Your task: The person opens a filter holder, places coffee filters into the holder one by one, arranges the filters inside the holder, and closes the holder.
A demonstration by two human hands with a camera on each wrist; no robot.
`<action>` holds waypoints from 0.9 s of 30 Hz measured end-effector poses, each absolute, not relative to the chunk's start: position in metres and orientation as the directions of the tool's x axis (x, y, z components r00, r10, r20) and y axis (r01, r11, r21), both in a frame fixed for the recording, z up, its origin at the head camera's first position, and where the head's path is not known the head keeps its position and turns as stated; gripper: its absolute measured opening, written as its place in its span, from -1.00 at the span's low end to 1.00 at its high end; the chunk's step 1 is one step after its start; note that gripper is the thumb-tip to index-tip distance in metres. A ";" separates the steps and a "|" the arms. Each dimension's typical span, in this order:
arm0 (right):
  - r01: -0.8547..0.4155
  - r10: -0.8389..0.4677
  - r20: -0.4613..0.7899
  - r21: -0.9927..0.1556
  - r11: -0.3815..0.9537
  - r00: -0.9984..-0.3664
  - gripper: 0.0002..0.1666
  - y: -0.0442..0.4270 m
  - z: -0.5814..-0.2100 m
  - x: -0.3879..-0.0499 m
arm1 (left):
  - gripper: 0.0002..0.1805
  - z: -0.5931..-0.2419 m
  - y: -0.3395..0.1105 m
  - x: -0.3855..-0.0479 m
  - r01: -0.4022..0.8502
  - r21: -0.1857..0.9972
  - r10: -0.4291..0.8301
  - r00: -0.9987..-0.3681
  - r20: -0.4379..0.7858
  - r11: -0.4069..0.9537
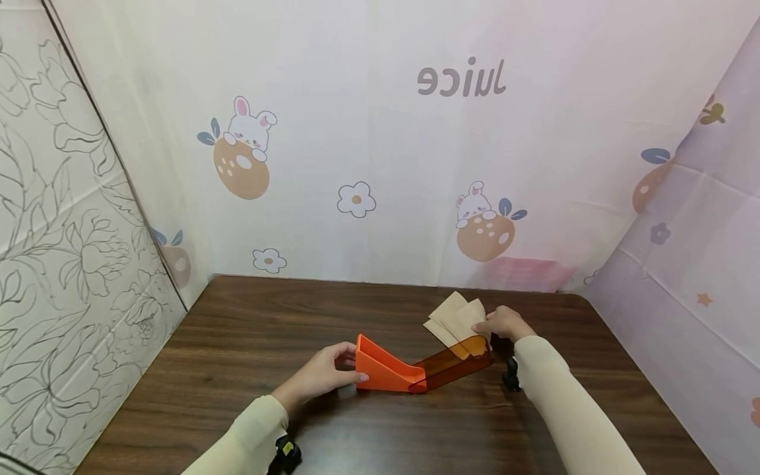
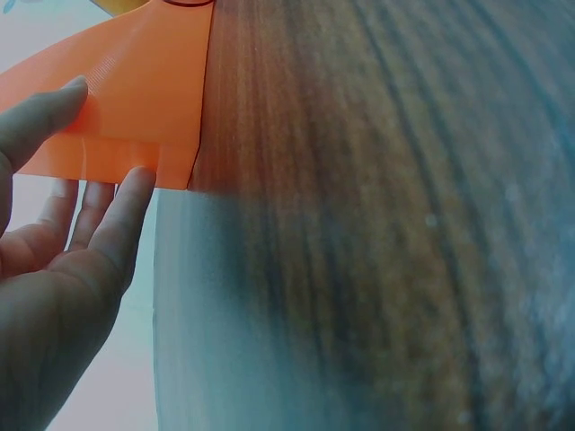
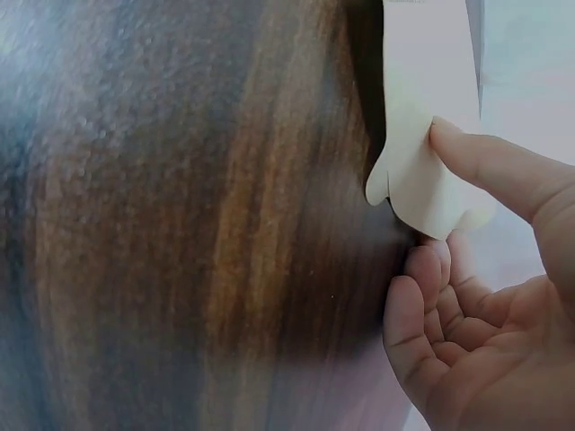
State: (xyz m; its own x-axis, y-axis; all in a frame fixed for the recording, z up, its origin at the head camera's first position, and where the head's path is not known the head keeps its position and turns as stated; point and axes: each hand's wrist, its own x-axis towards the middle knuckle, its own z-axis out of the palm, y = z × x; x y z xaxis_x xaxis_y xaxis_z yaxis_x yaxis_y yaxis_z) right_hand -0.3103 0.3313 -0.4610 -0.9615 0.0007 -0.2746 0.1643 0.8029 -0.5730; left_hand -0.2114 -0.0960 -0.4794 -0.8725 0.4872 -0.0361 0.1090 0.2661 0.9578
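An orange holder [image 1: 382, 371] with a hinged, see-through amber lid [image 1: 451, 368] swung out to the right lies on the table. My left hand [image 1: 323, 371] grips the holder's tall left end; in the left wrist view the thumb of the left hand [image 2: 67, 233] lies on one orange face [image 2: 135, 81] and fingertips touch its end. Behind the lid, my right hand [image 1: 505, 323] pinches the rounded end of some cream paper pieces [image 1: 457, 318]. The right wrist view shows the right hand [image 3: 490, 296] with its thumb on the paper [image 3: 427, 81] and the other fingers curled beneath.
The dark wooden table [image 1: 267, 316] has its back edge against a patterned curtain [image 1: 368, 132]. More cloth hangs at the left [image 1: 83, 231] and right [image 1: 706, 264]. A black band with a device [image 1: 287, 454] is on the left wrist, and another dark device [image 1: 510, 375] is by the right sleeve.
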 end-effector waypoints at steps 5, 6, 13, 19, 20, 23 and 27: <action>0.155 -0.003 -0.271 -0.562 0.812 -0.963 -0.52 0.331 -0.460 -0.309 | -0.55 -0.481 -0.096 -0.212 0.109 0.957 0.483 -0.875 -0.036 0.268; 0.154 -0.004 -0.269 -0.563 0.812 -0.963 -0.53 0.331 -0.459 -0.309 | -0.55 -0.481 -0.096 -0.212 0.107 0.957 0.482 -0.876 -0.037 0.268; 0.135 -0.040 -0.257 -0.629 0.765 -0.966 -0.55 0.332 -0.465 -0.308 | -0.55 -0.483 -0.097 -0.214 0.113 0.954 0.489 -0.872 -0.038 0.276; 0.130 -0.076 -0.260 -0.689 0.713 -0.963 -0.42 0.337 -0.470 -0.311 | -0.55 -0.484 -0.097 -0.215 0.109 0.955 0.492 -0.870 -0.043 0.276; 0.132 -0.076 -0.261 -0.695 0.707 -0.962 -0.41 0.338 -0.470 -0.311 | -0.55 -0.485 -0.097 -0.215 0.112 0.955 0.493 -0.869 -0.040 0.276; 0.130 -0.084 -0.261 -0.703 0.699 -0.962 -0.42 0.340 -0.472 -0.312 | -0.55 -0.485 -0.097 -0.215 0.107 0.953 0.489 -0.871 -0.047 0.282; 0.150 -0.070 -0.270 -0.709 0.689 -0.960 -0.41 0.342 -0.473 -0.314 | -0.55 -0.485 -0.097 -0.215 0.101 0.954 0.486 -0.872 -0.052 0.283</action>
